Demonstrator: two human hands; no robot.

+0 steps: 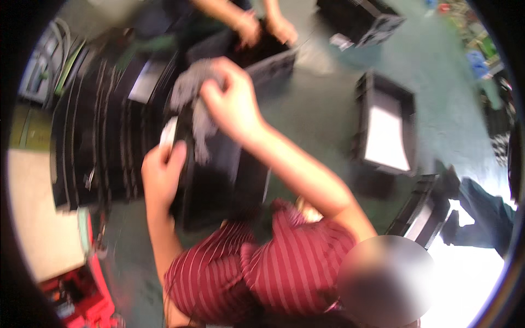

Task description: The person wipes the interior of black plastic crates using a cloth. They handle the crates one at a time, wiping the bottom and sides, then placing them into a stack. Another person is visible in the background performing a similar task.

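My right hand is closed on a grey cloth, which hangs down in folds over a black plastic crate. Thumb and fingers of my left hand pinch a small white flat piece at the crate's left side. Motion blur hides what exactly this piece is and whether it is fixed to the crate. Part of the cloth hangs just right of my left hand, apart from its fingers.
A row of black crates stands at the left. Another person's hands reach into a black crate at the top. To the right, a black crate with a white sheet lies on the green floor. A red case sits lower left.
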